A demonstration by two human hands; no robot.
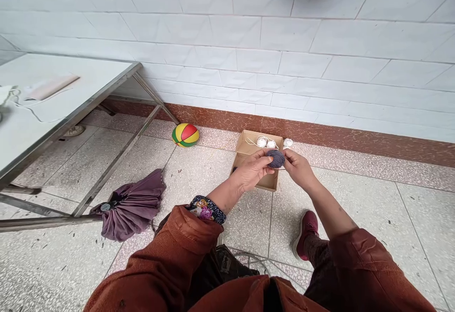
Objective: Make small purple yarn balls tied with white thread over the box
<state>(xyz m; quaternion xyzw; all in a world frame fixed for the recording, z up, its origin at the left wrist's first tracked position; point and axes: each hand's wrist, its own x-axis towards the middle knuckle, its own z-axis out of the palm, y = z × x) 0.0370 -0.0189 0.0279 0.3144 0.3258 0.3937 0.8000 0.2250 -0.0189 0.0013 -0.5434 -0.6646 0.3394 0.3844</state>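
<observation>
A dark grey-purple ball of yarn (276, 160) is in my left hand (251, 169), with the thumb over its near side and the fingers curled beneath. My right hand (299, 169) is closed at the ball's right edge, its thumb and fingertips pinching the yarn there. A thin strand seems to run under the ball toward that hand. Below both hands an open cardboard box (242, 147) lies on the floor, partly hidden by them. White yarn balls (262, 141) with loose strands sit in its far part. More white yarn (287, 143) lies just right of the box.
A metal-framed table (103, 73) stands at the left. Under its edge lies a folded purple umbrella (137, 205). By the table leg rests a red, yellow and green ball (185, 135). A tiled wall (234, 61) runs behind the box. My red shoe (306, 234) is on the speckled floor.
</observation>
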